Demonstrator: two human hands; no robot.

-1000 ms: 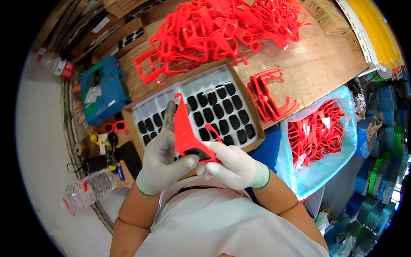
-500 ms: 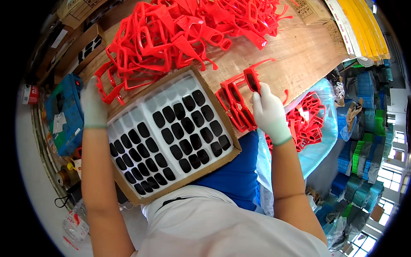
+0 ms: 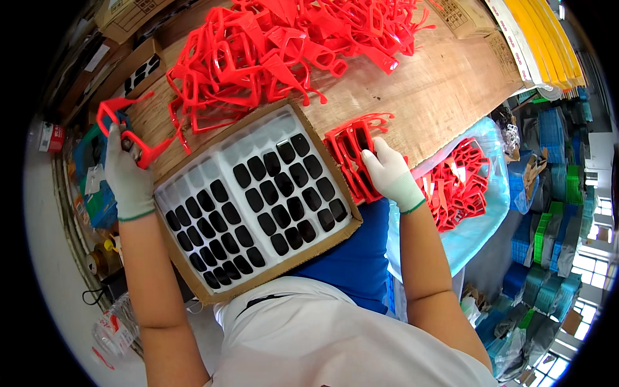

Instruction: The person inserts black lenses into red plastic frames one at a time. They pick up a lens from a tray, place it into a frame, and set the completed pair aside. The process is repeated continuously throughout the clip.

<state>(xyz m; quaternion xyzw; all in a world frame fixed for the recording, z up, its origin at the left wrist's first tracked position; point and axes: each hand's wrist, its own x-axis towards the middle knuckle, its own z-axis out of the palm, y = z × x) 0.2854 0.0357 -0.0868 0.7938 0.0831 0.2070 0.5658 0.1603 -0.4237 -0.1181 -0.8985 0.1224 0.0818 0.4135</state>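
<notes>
My left hand [image 3: 127,184], in a white glove with a green cuff, grips an empty red glasses frame [image 3: 152,153] above the left edge of the table. My gloved right hand [image 3: 392,174] has its fingers closed on red sunglasses at the row of finished red sunglasses [image 3: 351,173], right of the lens box. Dark lenses [image 3: 284,185] lie in rows in a white tray inside a shallow cardboard box [image 3: 316,255] between my arms. The tray's far slots hold no dark lenses. Beyond the box is a large heap of red glasses frames [image 3: 258,55].
At the right, a light-blue plastic bag [image 3: 493,206] holds many red frames. Yellow sheets [image 3: 548,39] stand at the far right. Cardboard boxes [image 3: 132,19] line the far left, with a blue-green container [image 3: 97,187] below them. The wooden table [image 3: 445,84] carries the heap.
My left hand has lifted a red frame from the heap's edge, up and leftward. My right hand has lowered the sunglasses leftward onto the row.
</notes>
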